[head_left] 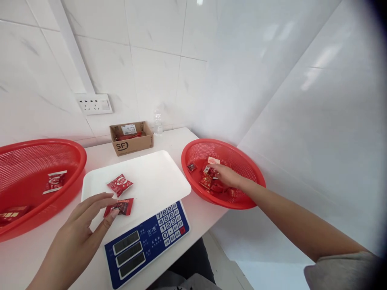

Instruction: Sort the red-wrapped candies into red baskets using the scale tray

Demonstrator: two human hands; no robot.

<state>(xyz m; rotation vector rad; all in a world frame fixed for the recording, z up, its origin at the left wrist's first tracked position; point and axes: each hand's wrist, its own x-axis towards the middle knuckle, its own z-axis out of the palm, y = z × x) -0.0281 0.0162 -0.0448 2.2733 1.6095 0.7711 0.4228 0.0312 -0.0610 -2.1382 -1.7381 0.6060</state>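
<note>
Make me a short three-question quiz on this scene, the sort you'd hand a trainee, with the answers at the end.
1. How many red packets lie on the white tray?
2. True or false: the right hand is pressing the keypad.
3. From the wearer's viewpoint, the cardboard box stands: (A) on the tray, (B) beyond the tray, (C) on the floor.

Key:
1. Two, with the left hand at the nearer one.
2. False; it reaches into the right-hand red basket.
3. B.
</note>
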